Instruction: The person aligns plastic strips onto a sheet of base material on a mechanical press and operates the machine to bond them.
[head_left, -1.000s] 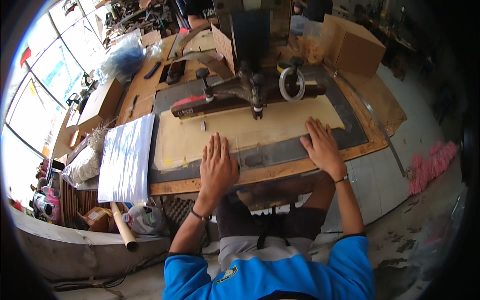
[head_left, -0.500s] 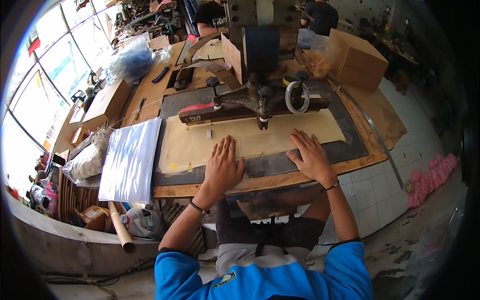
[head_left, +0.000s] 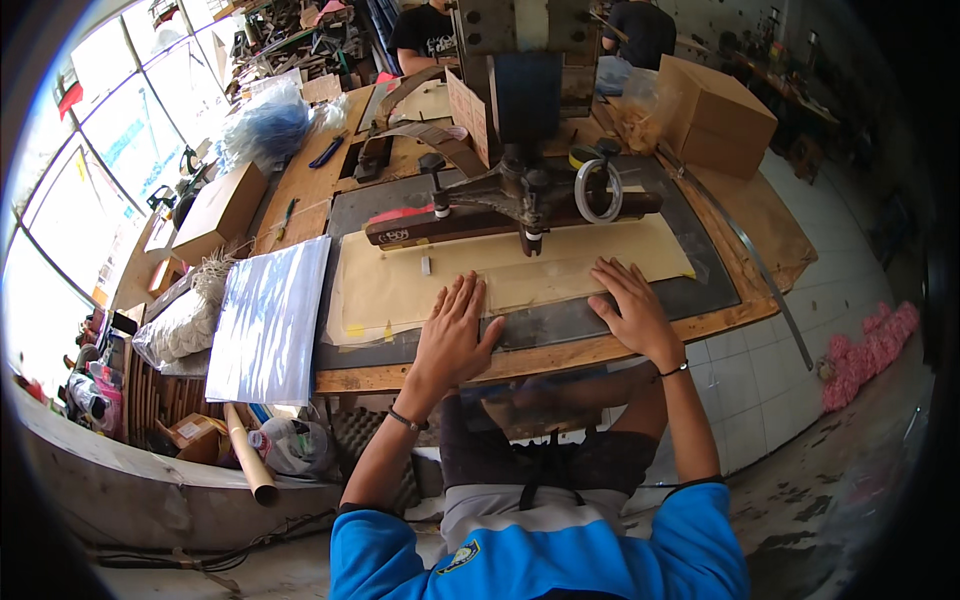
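Across the dark mat (head_left: 345, 213) on the wooden surface (head_left: 430, 377), the cream sheet (head_left: 490, 259) was laid just beyond both hands, its long axis run left to right and angled slightly away toward the right. Its near margin was met by the fingers of the left hand (head_left: 456, 333) and the right hand (head_left: 637, 316) alike, so neither could be called nearer. Both were held open, palms down, fingers slightly spread, with nothing gripped.

Over the sheet's far part, roughly along its length, the brown bar (head_left: 470, 224) was set; whether the two touched could not be told. Reach away from the body was hindered by the bar and its metal frame (head_left: 513, 196). A small white block (head_left: 426, 265) was seen on the sheet, ahead of the left hand. Farther left, a white stack (head_left: 268, 320) was placed; to the right, a metal strip (head_left: 750, 245) was stretched past the mat.
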